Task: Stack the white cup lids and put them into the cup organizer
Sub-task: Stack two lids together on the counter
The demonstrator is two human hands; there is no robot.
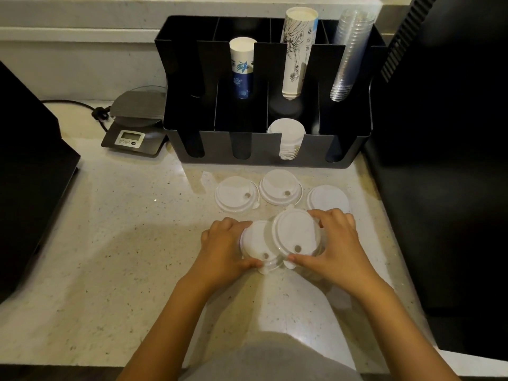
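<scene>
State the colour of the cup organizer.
Black, seen in the head view: cup organizer.

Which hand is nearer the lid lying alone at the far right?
Right. The right hand sits just below that lid; the left hand is farther left, gripping another lid.

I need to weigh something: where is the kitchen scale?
In the head view, the kitchen scale sits on the counter at left, right beside the black cup organizer.

Open counter (115, 229) left of lids (236, 195)
</scene>
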